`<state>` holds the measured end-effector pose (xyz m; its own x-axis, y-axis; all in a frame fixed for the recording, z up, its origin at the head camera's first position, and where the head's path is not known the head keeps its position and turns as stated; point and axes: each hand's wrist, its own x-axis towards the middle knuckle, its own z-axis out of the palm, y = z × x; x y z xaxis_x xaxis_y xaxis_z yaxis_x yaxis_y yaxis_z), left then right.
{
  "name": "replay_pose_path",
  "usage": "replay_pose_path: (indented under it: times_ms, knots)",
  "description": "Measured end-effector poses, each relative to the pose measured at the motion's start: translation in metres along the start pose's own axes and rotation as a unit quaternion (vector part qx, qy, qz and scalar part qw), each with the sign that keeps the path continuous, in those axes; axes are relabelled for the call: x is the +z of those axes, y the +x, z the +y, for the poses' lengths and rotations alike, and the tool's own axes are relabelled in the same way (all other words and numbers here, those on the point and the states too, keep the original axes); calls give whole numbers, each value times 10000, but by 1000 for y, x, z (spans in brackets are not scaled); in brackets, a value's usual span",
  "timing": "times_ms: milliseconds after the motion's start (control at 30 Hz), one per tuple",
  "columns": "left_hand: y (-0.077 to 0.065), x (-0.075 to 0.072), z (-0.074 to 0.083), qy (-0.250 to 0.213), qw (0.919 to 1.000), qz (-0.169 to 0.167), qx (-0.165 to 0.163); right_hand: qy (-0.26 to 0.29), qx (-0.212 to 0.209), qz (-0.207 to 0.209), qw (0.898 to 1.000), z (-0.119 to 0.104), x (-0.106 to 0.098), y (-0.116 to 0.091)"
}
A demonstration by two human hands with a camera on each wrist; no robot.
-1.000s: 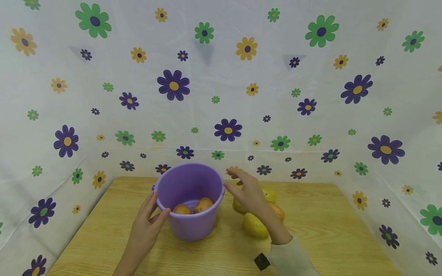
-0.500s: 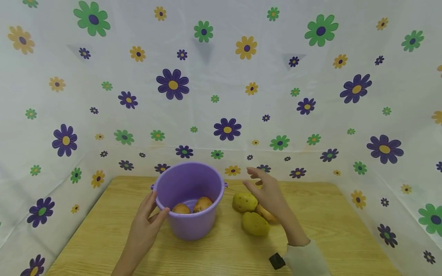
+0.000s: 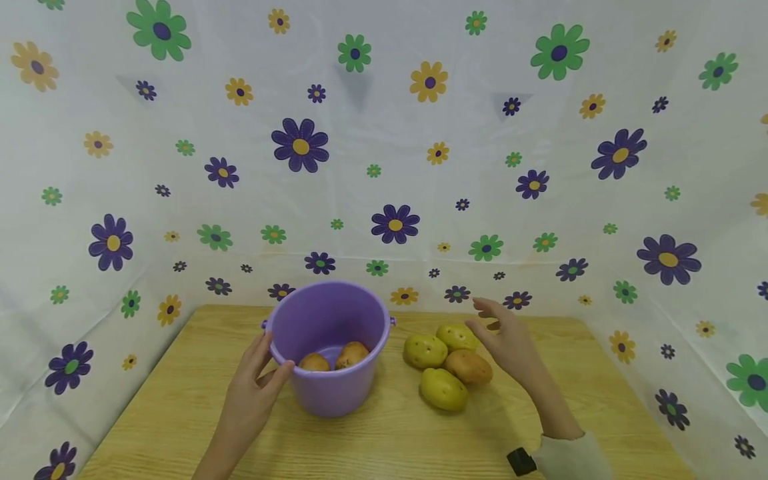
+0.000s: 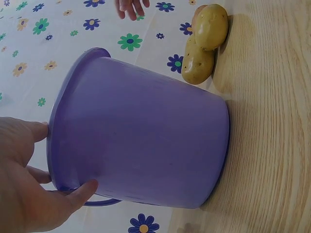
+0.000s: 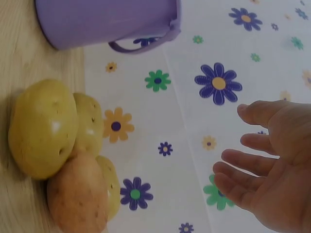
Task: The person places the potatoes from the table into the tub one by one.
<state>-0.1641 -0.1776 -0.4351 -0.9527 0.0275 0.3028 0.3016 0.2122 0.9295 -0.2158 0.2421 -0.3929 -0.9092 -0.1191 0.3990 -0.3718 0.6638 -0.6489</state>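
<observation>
A purple bucket (image 3: 333,393) stands on the wooden table, with two brownish potatoes (image 3: 352,355) at its bottom. At its near left rim my left hand (image 3: 251,393) holds on, thumb on the front and fingers along the side; the left wrist view shows those fingers (image 4: 80,194) against the rim. To the bucket's right lies a cluster of potatoes: yellow ones (image 3: 444,389) and a brown one (image 3: 468,367). My right hand (image 3: 509,340) hovers right of them, fingers loosely bent, holding nothing. In the right wrist view its palm (image 5: 286,179) faces the potatoes, apart from them.
The wooden table (image 3: 198,400) carries everything. A white curtain (image 3: 360,193) printed with flowers hangs behind it and along both sides. The bucket's handle (image 5: 146,46) hangs behind it. A small black object (image 3: 521,461) sits at the right sleeve cuff.
My right hand has moved rightward, from beside the bucket's right rim, across the potatoes to their right, uncovering them. My left hand and the bucket have stayed in place.
</observation>
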Motion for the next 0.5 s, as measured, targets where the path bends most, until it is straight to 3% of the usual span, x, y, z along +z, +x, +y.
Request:
replay_pose_path:
  times_ms: [200, 500]
  knots:
    - [0, 0, 1, -39, 10000, -10, -27, -267, 165, 76, 9995, 14, -15, -7]
    - [0, -1, 1, -27, 9999, -73, -114, -425, 44, 249, 9988, 25, -28, -17]
